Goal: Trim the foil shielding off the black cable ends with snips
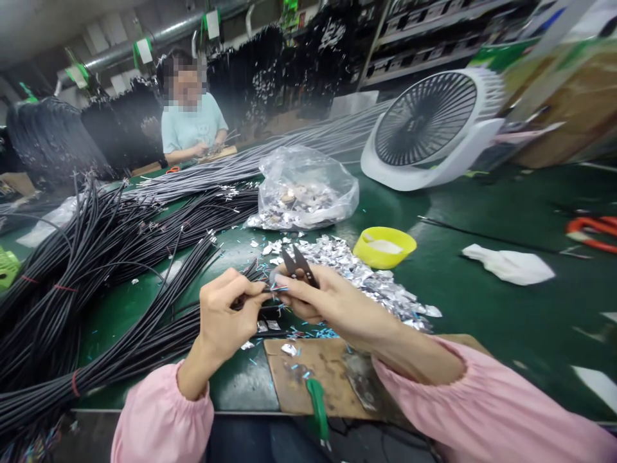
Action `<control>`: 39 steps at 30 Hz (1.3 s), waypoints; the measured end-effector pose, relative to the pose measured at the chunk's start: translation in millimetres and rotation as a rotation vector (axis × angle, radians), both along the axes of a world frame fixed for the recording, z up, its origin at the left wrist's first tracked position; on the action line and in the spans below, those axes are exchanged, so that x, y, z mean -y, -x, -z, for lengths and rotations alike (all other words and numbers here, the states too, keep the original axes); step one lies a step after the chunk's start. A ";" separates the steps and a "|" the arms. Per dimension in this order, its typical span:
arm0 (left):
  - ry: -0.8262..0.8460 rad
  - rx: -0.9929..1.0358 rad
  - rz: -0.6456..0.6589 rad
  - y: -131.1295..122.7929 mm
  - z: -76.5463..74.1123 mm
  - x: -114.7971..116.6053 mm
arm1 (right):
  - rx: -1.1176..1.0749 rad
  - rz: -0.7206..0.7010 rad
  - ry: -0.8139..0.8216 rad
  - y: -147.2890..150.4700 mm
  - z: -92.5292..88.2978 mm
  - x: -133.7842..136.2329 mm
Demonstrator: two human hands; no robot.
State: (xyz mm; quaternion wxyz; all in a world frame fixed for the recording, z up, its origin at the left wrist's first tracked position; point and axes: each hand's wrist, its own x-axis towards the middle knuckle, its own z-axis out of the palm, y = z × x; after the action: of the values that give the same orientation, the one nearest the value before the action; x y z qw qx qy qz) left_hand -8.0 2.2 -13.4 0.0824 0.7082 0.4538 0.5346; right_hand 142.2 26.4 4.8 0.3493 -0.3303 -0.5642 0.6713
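My left hand [224, 315] is closed, pinching a black cable [265, 289] near its stripped end between thumb and fingertips. Thin coloured wires [279, 289] stick out there. My right hand [340, 302] is wrapped around dark thread snips [299, 265], whose blades point up and away from the wires. Its thumb and forefinger meet the wire ends, close to my left fingertips. Below and left of my left hand runs a bundle of black cables [144, 350]. Behind both hands lies a pile of silver foil scraps [337, 254].
A clear bag of scraps [308, 193], a yellow bowl [385, 247] and a white fan [429, 128] stand farther back. In front lie a brown board [284, 379] and a green-handled tool [317, 402]. Orange handles [590, 231] lie right. Across the table sits a person [193, 125].
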 end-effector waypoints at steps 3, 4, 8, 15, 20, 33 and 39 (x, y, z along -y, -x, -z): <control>-0.185 -0.191 -0.067 2.2 2.8 0.6 | 0.067 0.066 -0.102 0.7 0.7 -0.4; -0.233 -0.249 -0.079 2.4 3.0 0.6 | 0.095 0.087 -0.162 1.1 0.8 -0.4; -0.371 -0.416 -0.130 1.4 2.0 0.9 | 0.208 0.220 -0.423 2.0 1.4 0.6; -0.474 -0.344 -0.279 -0.2 1.1 7.1 | 0.209 0.421 -0.607 -1.1 7.8 1.5; -0.551 -0.456 -0.383 1.3 -9.0 9.8 | 0.195 0.336 -0.646 0.2 4.7 4.7; -0.565 -0.498 -0.444 -3.2 -10.9 11.1 | 0.186 0.324 -0.596 0.9 3.3 6.2; -0.567 -0.511 -0.465 -4.2 -8.4 11.4 | 0.185 0.306 -0.586 0.6 1.7 6.3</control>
State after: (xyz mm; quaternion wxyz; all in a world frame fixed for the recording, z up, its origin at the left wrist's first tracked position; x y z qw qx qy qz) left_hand -3.8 -9.2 -5.0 -0.3521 0.6914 0.4423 0.4498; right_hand 141.6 20.1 3.1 0.4733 -0.3564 -0.7063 0.3875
